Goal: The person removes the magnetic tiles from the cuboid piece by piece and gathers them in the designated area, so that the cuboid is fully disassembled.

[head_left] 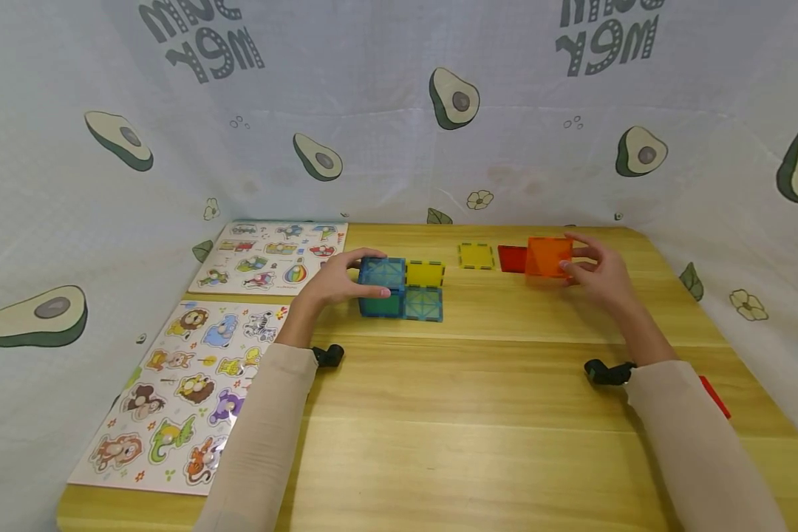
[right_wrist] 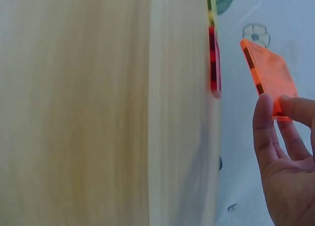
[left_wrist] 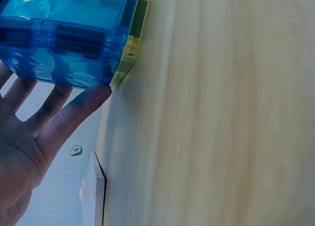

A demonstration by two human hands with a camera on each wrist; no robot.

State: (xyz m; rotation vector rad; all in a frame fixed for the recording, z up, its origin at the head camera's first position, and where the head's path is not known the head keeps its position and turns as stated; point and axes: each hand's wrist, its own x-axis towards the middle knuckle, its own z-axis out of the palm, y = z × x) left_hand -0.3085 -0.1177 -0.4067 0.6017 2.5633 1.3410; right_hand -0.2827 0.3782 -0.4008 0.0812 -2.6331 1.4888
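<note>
My left hand (head_left: 331, 282) grips a blue, see-through cube of magnetic tiles (head_left: 382, 273), with the thumb along its front and the fingers at its far left side. Green shows through the cube's front face. Against the cube's right side are a yellow tile (head_left: 425, 274) and a light blue tile (head_left: 423, 304) in front of it. Farther right, my right hand (head_left: 601, 272) pinches an orange square magnetic tile (head_left: 547, 256) between thumb and fingers. In the right wrist view the orange tile (right_wrist: 274, 73) is tilted and raised above the table.
Left of the orange tile, a red tile (head_left: 511, 259) and a yellow tile (head_left: 476, 256) lie near the back edge. Two picture puzzle boards (head_left: 202, 277) (head_left: 140, 403) lie at the left. A red piece (head_left: 714, 397) shows beside the right sleeve. A patterned cloth (head_left: 386, 89) hangs behind the wooden table (head_left: 452, 428).
</note>
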